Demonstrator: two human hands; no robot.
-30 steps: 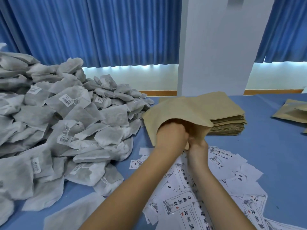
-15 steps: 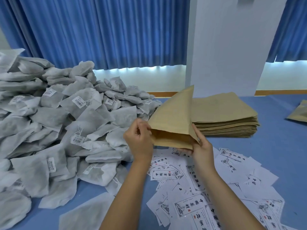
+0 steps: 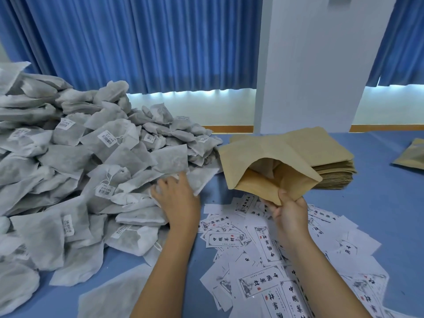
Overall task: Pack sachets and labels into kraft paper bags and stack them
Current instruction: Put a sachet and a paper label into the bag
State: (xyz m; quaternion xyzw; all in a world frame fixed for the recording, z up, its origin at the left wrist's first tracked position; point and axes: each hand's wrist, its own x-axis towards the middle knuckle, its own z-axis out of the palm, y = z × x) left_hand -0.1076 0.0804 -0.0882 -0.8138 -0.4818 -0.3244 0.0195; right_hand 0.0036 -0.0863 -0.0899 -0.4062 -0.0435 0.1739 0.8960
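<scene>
Head view, packing station. The right hand (image 3: 290,214) pinches the lower lip of a kraft paper bag (image 3: 259,154), thumb on top and fingers beneath, and holds it off the surface with its mouth gaping toward the person. The left hand (image 3: 176,198) lies on a sachet (image 3: 203,180) at the right foot of the sachet pile (image 3: 91,161), fingers spread flat and not closed round anything.

The sachets look like soft, light, non-woven pouches with loose filling. They should sag when lifted, so a pinch at a corner or along a sealed edge is likely to serve best. The kraft bag is thin, stiff paper that creases easily and collapses unless its mouth is kept spread.

The pile covers the left half of the blue table (image 3: 378,214) up to its far edge. The stack of empty bags (image 3: 332,175) sits just behind the held bag, toward the far edge. The labels (image 3: 263,246) lie scattered and overlapping along the near edge, under both forearms. They are slippery sheets, and several may lift together. Another brown bag (image 3: 410,157) lies at the right edge. Strings and barcode tags on neighbouring sachets could snag and drag extras along.
</scene>
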